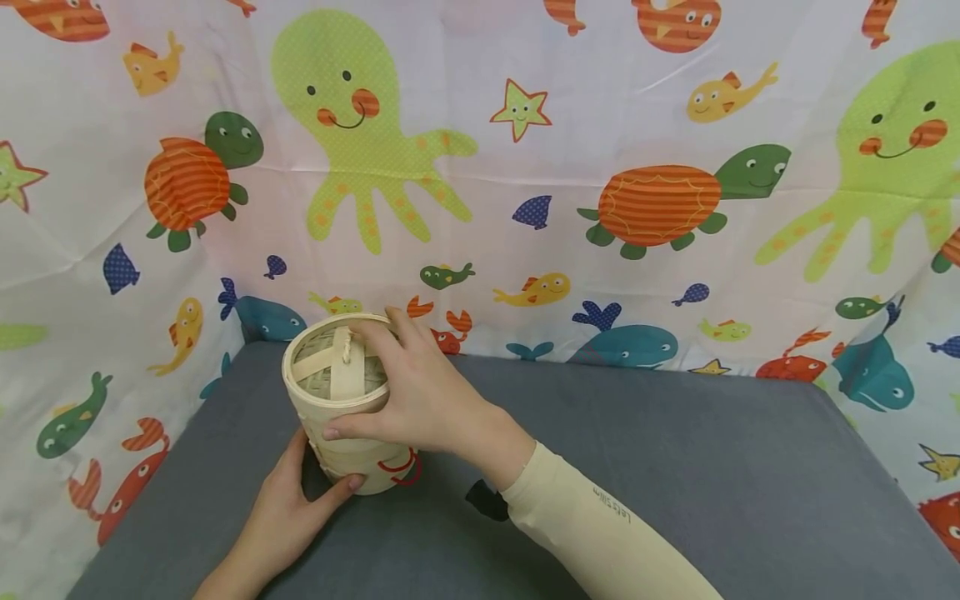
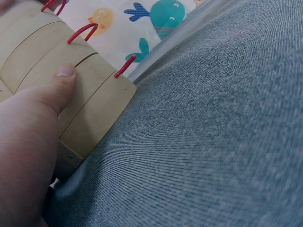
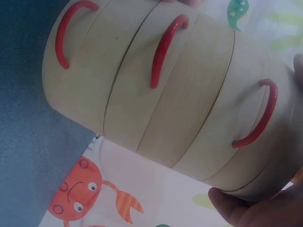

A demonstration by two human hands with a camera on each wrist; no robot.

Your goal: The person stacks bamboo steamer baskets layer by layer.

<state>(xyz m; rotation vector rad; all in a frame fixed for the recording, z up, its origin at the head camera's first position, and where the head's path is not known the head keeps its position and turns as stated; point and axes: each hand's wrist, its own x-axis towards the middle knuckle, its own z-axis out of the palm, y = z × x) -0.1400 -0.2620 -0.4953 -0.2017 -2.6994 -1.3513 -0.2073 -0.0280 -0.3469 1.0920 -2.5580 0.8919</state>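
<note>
A stacked bamboo steamer (image 1: 348,457) stands at the left of the grey surface, with a woven lid (image 1: 318,385) on top that has a rope loop. My left hand (image 1: 288,508) grips its lower part, the thumb (image 2: 65,80) lying across a tier in the left wrist view. From the right, my right hand (image 1: 435,396) holds the top around the lid's rim, thumb in front and fingers over the far edge. Red handles (image 3: 163,54) stick out along the side of the tiers in the right wrist view. The left fingers behind the steamer are mostly hidden.
A grey cloth-covered surface (image 1: 675,467) stretches to the right. Behind and at both sides hangs a white curtain (image 1: 480,217) printed with sea animals. A small dark object (image 1: 487,502) shows beside the right sleeve (image 1: 592,525).
</note>
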